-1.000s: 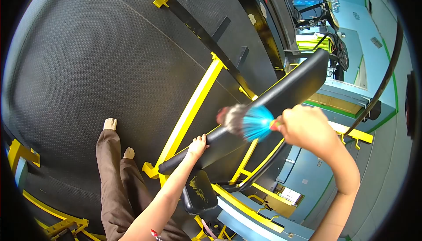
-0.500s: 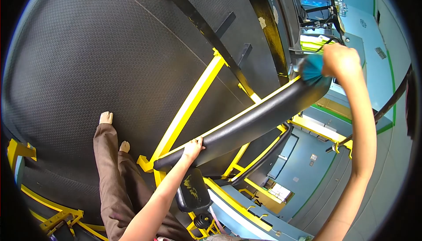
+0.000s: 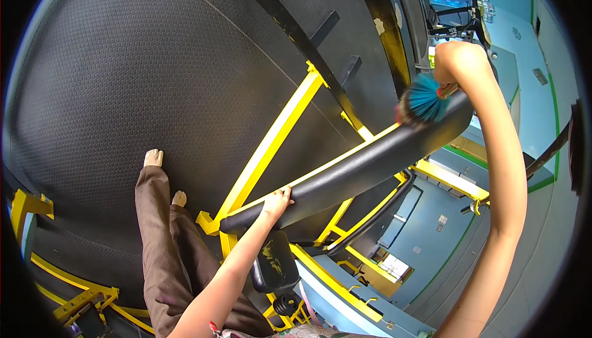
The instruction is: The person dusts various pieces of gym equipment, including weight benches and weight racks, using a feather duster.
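The right hand (image 3: 459, 60) is extended to the far upper end of the padded bench (image 3: 370, 159). Its fingers are closed around the handle of a duster (image 3: 424, 102); the handle is mostly hidden inside the grip. The blue bristles fan out below the hand and touch the top surface of the black pad near its upper edge.

The left hand (image 3: 276, 202) rests on the lower end of the same pad. Its fingers are spread loosely over the rounded edge, touching it without clasping anything.

The pad slopes upward from lower left to upper right and is carried on a yellow frame (image 3: 271, 147). A smaller black seat pad (image 3: 276, 267) sits just below the lower end. The frame stands on a black rubber floor (image 3: 123, 79) with a hexagonal texture. The person's feet (image 3: 154, 157) in light socks and brown trousers (image 3: 166, 245) appear to the left of the frame.
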Motion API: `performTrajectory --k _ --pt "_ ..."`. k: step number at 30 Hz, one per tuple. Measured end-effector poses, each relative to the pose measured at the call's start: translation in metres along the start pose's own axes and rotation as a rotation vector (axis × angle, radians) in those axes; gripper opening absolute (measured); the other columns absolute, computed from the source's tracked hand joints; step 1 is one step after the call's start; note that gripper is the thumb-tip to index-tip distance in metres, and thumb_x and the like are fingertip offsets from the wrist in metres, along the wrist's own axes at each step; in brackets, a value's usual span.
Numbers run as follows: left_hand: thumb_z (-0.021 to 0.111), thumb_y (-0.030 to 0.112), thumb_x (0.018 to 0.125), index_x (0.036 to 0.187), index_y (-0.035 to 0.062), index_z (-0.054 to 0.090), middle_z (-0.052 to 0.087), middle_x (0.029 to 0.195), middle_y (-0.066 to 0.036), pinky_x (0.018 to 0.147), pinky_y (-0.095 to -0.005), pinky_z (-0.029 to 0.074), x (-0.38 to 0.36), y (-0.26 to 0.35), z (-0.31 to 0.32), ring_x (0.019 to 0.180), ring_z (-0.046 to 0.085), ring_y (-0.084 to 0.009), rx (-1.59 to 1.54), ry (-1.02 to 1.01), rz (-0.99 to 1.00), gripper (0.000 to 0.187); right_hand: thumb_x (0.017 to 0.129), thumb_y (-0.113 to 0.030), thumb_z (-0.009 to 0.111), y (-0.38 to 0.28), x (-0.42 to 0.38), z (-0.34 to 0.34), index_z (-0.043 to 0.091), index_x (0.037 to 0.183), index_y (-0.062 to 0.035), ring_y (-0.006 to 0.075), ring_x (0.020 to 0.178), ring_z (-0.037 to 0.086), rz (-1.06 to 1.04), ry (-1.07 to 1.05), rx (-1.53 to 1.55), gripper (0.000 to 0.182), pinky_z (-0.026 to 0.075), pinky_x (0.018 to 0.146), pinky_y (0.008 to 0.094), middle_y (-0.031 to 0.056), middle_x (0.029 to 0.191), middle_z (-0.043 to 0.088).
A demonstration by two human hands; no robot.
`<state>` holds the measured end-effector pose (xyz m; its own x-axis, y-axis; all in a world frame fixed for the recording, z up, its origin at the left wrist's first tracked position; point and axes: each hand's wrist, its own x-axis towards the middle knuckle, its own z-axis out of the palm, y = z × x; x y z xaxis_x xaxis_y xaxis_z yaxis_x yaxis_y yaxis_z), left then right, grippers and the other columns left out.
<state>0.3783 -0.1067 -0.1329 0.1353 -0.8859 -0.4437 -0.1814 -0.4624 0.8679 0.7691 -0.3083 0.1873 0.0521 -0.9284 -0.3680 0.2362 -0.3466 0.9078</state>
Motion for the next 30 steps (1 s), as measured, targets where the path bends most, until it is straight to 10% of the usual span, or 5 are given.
performTrajectory --k 4,12,17,24,30 --pt "0.054 0.04 0.079 0.124 0.0025 0.037 0.057 0.095 -0.021 0.073 -0.0391 0.049 -0.003 0.002 0.0 0.085 0.058 -0.0334 0.009 0.038 -0.009 0.061 0.068 -0.012 0.054 -0.016 -0.052 0.055 0.066 0.071 -0.0076 0.0221 0.069 0.065 -0.24 0.767 -0.023 0.012 0.047 0.061 0.0327 0.0107 0.068 0.064" --pt "0.062 0.04 0.073 0.107 -0.0001 0.047 0.058 0.089 -0.017 0.073 -0.0358 0.047 -0.014 0.003 0.01 0.083 0.058 -0.0302 -0.076 0.257 -0.041 0.054 0.065 -0.011 0.057 -0.08 -0.106 0.163 0.06 0.065 -0.0073 0.0264 0.065 0.063 -0.873 0.259 0.498 0.005 0.048 0.056 0.0367 0.0124 0.066 0.061" --pt "0.057 0.041 0.077 0.109 -0.0054 0.047 0.058 0.093 -0.018 0.074 -0.036 0.047 -0.013 0.006 0.017 0.084 0.056 -0.0315 -0.077 0.248 -0.095 0.058 0.079 -0.024 0.054 -0.041 -0.099 0.201 0.067 0.09 -0.0219 0.0263 0.064 0.061 -0.483 0.171 0.572 0.018 0.048 0.057 0.0352 0.0105 0.064 0.06" --pt "0.056 0.042 0.078 0.113 -0.0032 0.046 0.057 0.097 -0.018 0.077 -0.0368 0.047 -0.011 0.004 0.021 0.088 0.056 -0.0315 -0.07 0.215 -0.092 0.058 0.087 -0.028 0.046 0.007 -0.11 0.248 0.062 0.099 -0.0192 0.0289 0.056 0.06 0.169 0.634 0.522 0.022 0.047 0.051 0.0402 0.0133 0.058 0.058" --pt "0.059 0.043 0.075 0.109 -0.0023 0.048 0.058 0.092 -0.017 0.073 -0.038 0.047 -0.013 0.003 0.008 0.085 0.057 -0.0321 -0.112 0.227 -0.073 0.057 0.085 -0.029 0.047 -0.081 -0.143 0.311 0.057 0.108 -0.0162 0.0269 0.044 0.057 -0.339 0.301 0.754 0.028 0.044 0.041 0.0394 0.0131 0.052 0.056"
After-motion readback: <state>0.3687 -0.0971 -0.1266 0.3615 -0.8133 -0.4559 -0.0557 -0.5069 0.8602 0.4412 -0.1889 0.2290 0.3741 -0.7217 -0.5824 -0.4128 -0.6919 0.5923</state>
